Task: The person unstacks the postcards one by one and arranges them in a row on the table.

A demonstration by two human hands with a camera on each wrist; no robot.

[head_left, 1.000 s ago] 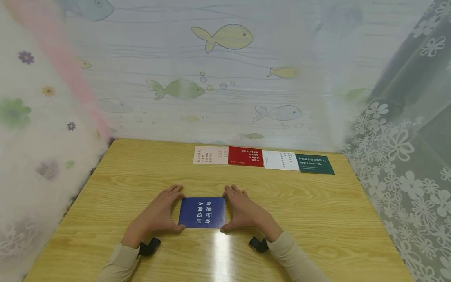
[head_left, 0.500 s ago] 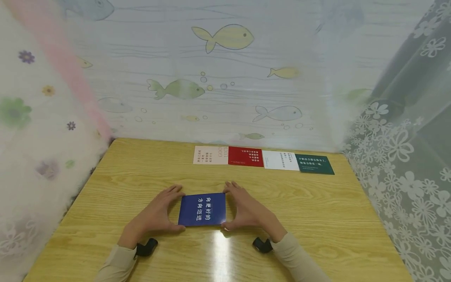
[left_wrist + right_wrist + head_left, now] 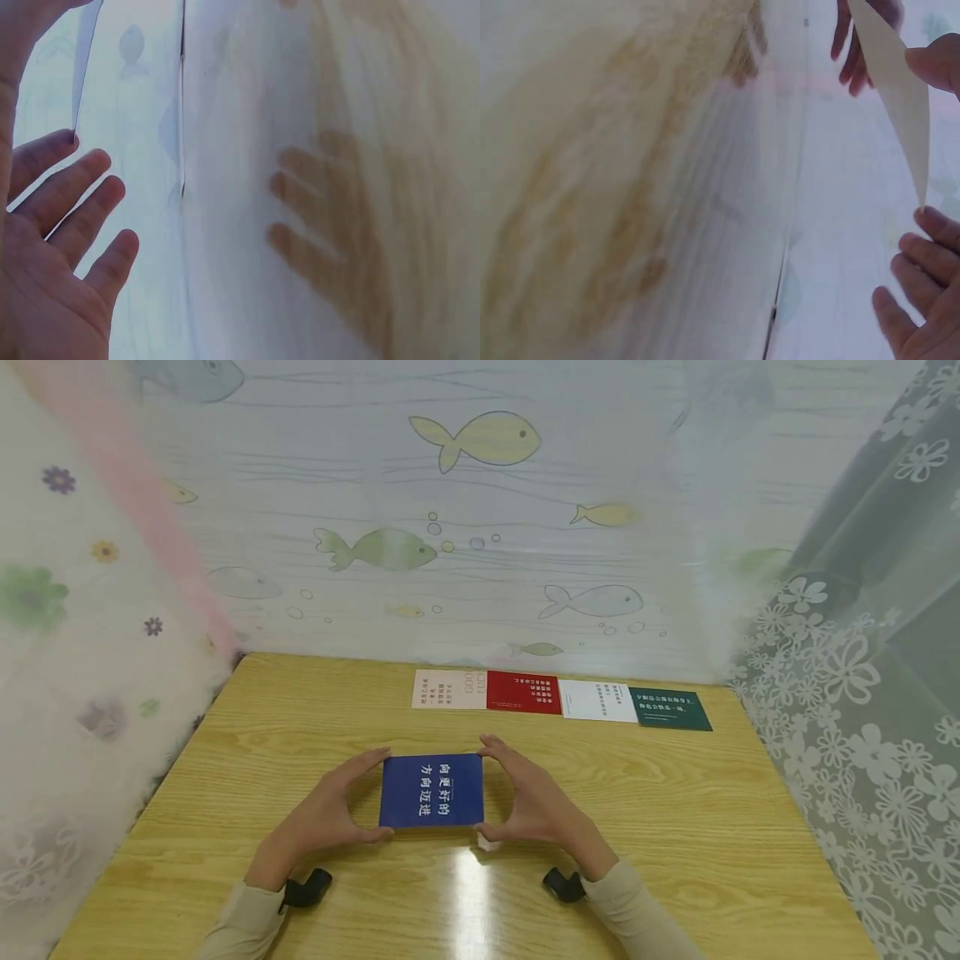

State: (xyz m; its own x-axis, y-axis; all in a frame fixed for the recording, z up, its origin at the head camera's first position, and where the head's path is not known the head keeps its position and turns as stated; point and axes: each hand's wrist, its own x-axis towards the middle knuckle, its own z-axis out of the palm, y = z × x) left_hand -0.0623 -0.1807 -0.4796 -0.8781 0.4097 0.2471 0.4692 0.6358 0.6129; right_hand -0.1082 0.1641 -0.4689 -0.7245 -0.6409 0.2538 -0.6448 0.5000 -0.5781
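In the head view a dark blue card [image 3: 432, 790] with white lettering is held level above the table. My left hand [image 3: 324, 814] grips its left side, thumb at the near corner and index finger at the far one. The right side is gripped the same way by my right hand [image 3: 542, 802]. From the left wrist the card [image 3: 85, 71] appears nearly edge-on, its corner at the index fingertip, while the other fingers of the left hand [image 3: 64, 255] spread free. The right wrist view shows the pale underside of the card [image 3: 900, 97] and the right hand [image 3: 930, 292].
At the back of the wood-patterned table [image 3: 300, 710] lie a cream card [image 3: 448, 690], a red card [image 3: 523, 692], a white card [image 3: 600, 702] and a green card [image 3: 672, 709] in a row. A fish-patterned curtain [image 3: 480, 560] hangs behind them.
Both hands have lifted the blue card from the tabletop, tilting it briefly on the way up. It now appears larger and higher in the head view. The row of cards has not moved.
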